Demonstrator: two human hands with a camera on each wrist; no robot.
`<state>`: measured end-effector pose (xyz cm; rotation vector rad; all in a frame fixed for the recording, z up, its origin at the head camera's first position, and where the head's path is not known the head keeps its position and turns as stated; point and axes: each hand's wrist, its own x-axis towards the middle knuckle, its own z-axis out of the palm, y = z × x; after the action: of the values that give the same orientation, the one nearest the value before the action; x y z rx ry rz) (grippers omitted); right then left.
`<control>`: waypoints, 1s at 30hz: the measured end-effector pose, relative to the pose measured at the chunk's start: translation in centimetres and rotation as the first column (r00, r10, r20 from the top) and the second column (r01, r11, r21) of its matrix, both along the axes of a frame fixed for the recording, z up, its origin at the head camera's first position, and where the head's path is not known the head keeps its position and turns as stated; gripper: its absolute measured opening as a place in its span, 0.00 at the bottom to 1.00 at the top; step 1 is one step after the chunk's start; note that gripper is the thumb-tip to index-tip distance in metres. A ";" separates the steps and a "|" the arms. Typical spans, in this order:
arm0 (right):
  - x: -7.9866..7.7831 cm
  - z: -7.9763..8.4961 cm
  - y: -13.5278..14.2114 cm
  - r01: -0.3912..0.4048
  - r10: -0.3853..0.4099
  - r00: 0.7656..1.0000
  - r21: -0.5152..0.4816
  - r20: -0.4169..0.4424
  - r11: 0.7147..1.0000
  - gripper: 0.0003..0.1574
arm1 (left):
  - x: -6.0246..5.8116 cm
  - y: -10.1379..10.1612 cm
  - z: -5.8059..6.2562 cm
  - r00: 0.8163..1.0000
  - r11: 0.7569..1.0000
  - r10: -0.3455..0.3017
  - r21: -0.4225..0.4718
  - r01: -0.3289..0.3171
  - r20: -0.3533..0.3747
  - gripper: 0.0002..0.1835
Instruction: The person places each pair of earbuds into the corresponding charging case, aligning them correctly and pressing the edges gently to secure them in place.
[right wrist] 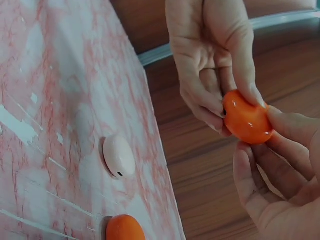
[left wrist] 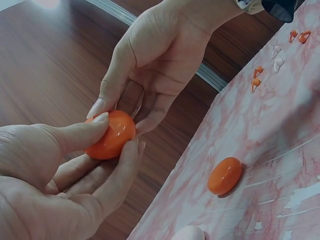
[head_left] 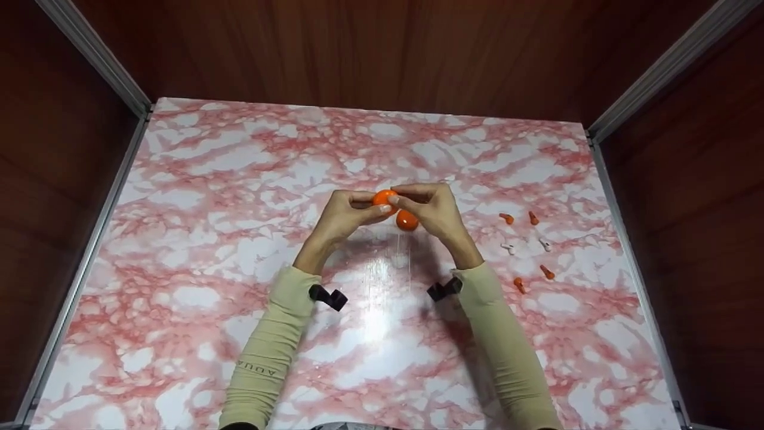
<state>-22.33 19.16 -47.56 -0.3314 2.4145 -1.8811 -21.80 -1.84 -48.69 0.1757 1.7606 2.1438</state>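
Observation:
Between my two hands, above the middle of the table, is a glossy orange earbud case, rounded like a pebble. My left hand pinches one side of it between thumb and fingers. The thumb and fingers of my right hand hold its other side. In the right wrist view the held case looks closed, with a small dark spot on its edge. A second orange earbud case lies on the table below the hands. Close by rests a white earbud case, hidden in the head view.
On the right of the marbled red-and-white table lie several loose orange earbuds and two white earbuds. Dark wood panels with metal edge strips surround the back and sides.

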 end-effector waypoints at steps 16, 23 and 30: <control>-0.7 -0.3 -0.3 -0.013 0.016 1.000 -0.137 0.024 0.991 0.12 | -0.3 -0.4 -0.5 0.998 0.996 -0.009 -0.088 0.004 -0.063 0.15; -0.8 -0.5 -0.6 0.035 -0.027 0.999 -0.188 0.044 0.981 0.14 | -0.3 -0.4 -1.0 0.996 0.993 0.017 -0.111 -0.026 -0.083 0.16; -0.9 -0.6 -0.8 0.083 -0.068 0.994 -0.203 0.080 0.976 0.13 | -0.1 -0.6 -1.0 0.996 0.993 0.016 -0.113 -0.026 -0.086 0.15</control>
<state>-23.28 18.34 -48.15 -0.1790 2.2213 -2.1418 -21.91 -2.43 -49.68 0.2226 1.9350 2.0709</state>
